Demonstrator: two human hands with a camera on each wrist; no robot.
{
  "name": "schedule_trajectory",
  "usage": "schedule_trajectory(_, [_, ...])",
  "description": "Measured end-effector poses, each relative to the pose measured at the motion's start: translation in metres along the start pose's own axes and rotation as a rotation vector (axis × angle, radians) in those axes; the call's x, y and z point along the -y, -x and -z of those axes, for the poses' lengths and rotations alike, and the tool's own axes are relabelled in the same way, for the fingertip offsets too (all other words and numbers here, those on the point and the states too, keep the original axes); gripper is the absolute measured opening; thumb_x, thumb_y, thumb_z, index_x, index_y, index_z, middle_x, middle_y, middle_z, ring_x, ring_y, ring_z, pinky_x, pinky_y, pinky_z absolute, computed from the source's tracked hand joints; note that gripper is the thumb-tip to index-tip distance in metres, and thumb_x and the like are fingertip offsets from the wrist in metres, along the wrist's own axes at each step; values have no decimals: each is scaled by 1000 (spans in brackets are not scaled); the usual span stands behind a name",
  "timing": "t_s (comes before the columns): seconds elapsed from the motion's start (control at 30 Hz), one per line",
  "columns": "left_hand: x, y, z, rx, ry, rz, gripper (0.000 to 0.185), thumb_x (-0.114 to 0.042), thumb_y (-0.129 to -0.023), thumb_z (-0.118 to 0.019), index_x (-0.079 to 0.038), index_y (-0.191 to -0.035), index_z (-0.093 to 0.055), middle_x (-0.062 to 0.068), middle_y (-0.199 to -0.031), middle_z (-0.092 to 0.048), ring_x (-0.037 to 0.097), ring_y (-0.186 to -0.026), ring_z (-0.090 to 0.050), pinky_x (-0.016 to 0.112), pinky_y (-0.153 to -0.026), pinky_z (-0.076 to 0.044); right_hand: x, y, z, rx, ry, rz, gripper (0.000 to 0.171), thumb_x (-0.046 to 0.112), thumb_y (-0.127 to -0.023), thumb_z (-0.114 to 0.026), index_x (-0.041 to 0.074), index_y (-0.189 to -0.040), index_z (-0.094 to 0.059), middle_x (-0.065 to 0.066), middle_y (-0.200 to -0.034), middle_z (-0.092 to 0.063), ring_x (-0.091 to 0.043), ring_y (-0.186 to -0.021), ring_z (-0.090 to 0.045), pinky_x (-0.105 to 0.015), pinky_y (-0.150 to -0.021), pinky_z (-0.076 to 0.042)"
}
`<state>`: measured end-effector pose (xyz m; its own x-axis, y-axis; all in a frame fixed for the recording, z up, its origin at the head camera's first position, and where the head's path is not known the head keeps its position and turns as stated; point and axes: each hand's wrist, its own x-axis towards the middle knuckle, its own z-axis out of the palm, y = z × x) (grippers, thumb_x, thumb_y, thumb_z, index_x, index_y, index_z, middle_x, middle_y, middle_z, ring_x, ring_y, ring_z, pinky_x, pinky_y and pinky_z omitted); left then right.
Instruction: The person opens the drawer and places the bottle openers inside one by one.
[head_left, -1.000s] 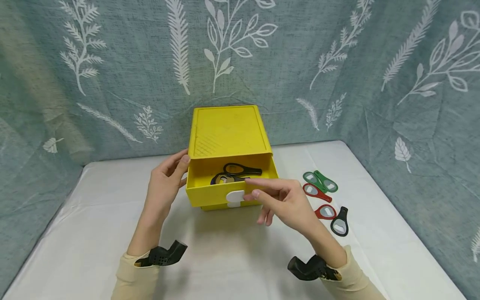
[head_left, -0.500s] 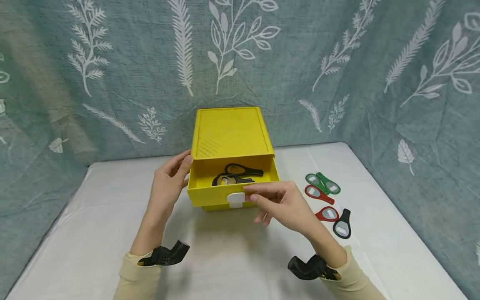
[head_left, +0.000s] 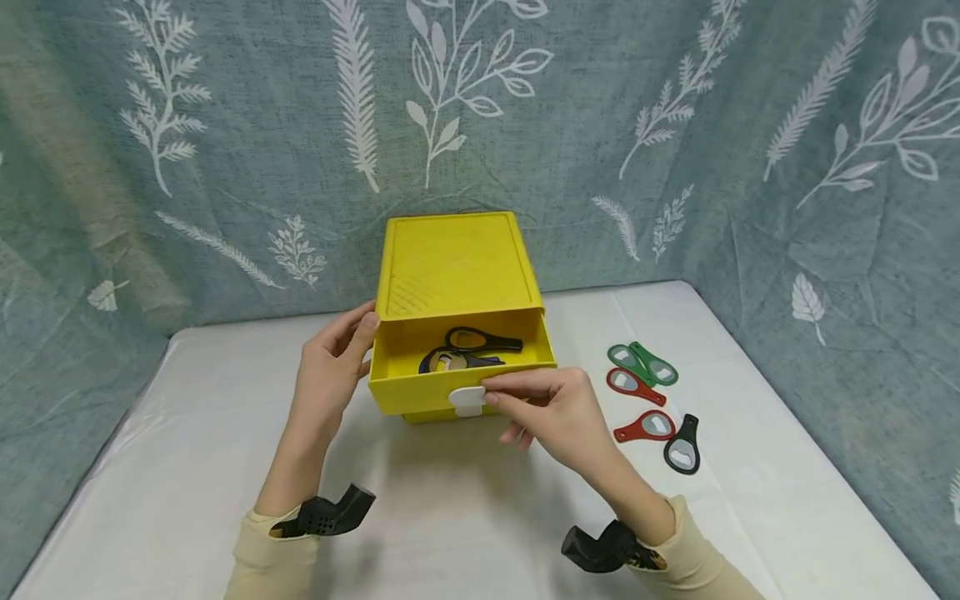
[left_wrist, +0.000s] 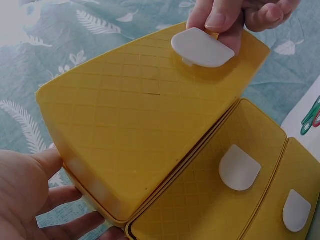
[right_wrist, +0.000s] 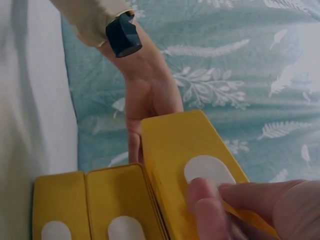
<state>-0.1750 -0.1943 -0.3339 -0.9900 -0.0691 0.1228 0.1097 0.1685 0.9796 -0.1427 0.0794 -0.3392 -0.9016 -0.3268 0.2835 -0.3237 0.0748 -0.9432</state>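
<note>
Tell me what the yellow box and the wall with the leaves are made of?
The yellow drawer box looks like hard plastic: smooth, slightly glossy, with a moulded criss-cross pattern on its top and front. Its white tab handle seems to be smooth plastic too. The wall looks like woven cloth: creases and a coarse weave show, with white leaves probably printed on.

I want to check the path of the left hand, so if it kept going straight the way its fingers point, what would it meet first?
The left hand already rests against the left side of the yellow drawer box, fingers pointing up and right along it, so the box wall comes first. Depth beyond that is unclear.
</note>
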Motion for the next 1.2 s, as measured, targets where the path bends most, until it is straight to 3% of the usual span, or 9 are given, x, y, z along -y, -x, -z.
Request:
schedule_trajectory(0.3, [0, -1, 0, -1, 0, 5, 59, -51, -97, -55, -22, -148, -48, 7, -144, -49, 24, -131, -46, 44, -99, -48, -3, 0, -7, -57, 6, 58, 11, 12, -86, -79, 9, -96, -80, -3, -82, -73, -27, -48, -64, -41, -42, -55])
schedule_trajectory(0.47, [1, 0, 0, -2, 3, 15, 59, -51, -97, -55, -22, -148, -49, 6, -144, -49, 23, -131, -45, 44, -100, -49, -1, 2, -9, -79, 26, 45, 9, 6, -85, -79, 7, -94, -80, -2, -74, -71, -26, -38, -53, -31, -36, -47])
schedule_trajectory(0.6, [1, 1, -1, -7, -5, 24, 60, -52, -96, -55, -22, -148, -49, 6, -144, -49, 23, -132, -45, 41, -99, -49, 11, 3, -9, -74, 41, 19, 9, -2, -84, -77, 1, -93, -78, -9, -75, -71, -28, -35, -46, -25, -36, -41])
schedule_trajectory(0.77, [0, 0, -2, -11, -10, 21, 60, -53, -96, -55, -22, -147, -49, 6, -145, -48, 23, -132, -45, 38, -97, -51, -2, 1, -8, -100, 49, 28, 10, 5, -83, -80, 8, -93, -80, -1, -80, -73, -20, -34, -43, -25, -34, -39])
schedule_trajectory(1.07, [2, -1, -3, -18, -10, 28, 60, -53, -96, -55, -22, -147, -50, 6, -145, -48, 24, -132, -44, 42, -99, -49, -9, 1, -9, -141, 96, 65, 6, 17, -83, -83, 18, -89, -81, 8, -81, -73, -16, -36, -42, -25, -31, -35])
schedule_trajectory(1.2, [2, -2, -2, -18, -12, 27, 61, -54, -96, -55, -22, -147, -49, 7, -145, -48, 25, -132, -44, 46, -100, -48, -9, 0, -10, -156, 100, 92, 6, 15, -82, -83, 16, -88, -82, 8, -83, -73, -17, -48, -57, -24, -38, -44])
